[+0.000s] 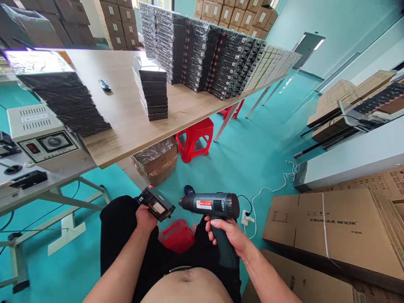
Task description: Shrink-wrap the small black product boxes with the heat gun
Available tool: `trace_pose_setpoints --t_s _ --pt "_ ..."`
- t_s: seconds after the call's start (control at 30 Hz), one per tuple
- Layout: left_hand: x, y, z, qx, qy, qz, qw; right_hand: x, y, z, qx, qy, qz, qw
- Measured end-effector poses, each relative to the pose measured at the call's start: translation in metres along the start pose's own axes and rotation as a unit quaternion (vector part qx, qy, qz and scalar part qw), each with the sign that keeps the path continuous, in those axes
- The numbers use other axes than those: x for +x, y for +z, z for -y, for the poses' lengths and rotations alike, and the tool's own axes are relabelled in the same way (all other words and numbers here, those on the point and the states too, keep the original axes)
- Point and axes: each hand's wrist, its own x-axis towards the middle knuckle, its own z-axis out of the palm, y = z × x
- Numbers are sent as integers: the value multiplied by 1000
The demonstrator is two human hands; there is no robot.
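My left hand grips a small black box by its lower end, above my left knee. The box is tilted, with a red mark at one corner and a pale label on its face. In my right hand is a dark heat gun with a red and white sticker, held by its handle. Its nozzle points left at the box, a short distance away and not touching it. Whether the heat gun is running cannot be seen.
A wooden table bears a short stack of black boxes, a leaning wrapped stack and several tall stacks. A red stool stands beneath. A control machine is at left, cartons at right. A white cable crosses the floor.
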Motion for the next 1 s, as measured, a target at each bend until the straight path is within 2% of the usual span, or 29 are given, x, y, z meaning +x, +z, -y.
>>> trace_pose_setpoints --t_s 0.1,0.2,0.27,0.37,0.47,0.57,0.63,0.7,0.77,0.83,0.9,1.0 --pt "-4 3 0 10 -9 18 1000 -8 -13 3 -6 50 78 996" --pt "-13 7 -3 44 -64 119 990 -13 -30 4 -24 98 139 985" --pt "-22 11 -4 65 -122 178 974 -9 -39 6 -36 99 128 986" --pt "-33 18 -5 52 -170 206 962 10 -40 11 -28 64 67 995" --pt "-37 21 -4 39 -193 179 964 38 -22 18 14 18 12 1000" --pt "-33 20 -4 51 -210 133 967 57 5 26 36 -13 17 999" --pt "-29 17 -5 48 -193 116 973 59 20 33 23 -13 56 998" --pt "-27 14 -7 43 -173 101 979 51 29 41 -40 11 140 989" --pt "-25 12 -8 40 -162 84 982 38 35 47 -112 38 216 969" --pt "-24 10 -7 37 -159 66 984 30 40 50 -139 46 239 960" --pt "-23 11 -5 33 -159 48 986 30 47 50 -109 29 202 973" --pt "-24 12 -3 31 -182 37 982 44 53 48 -50 -7 95 994"
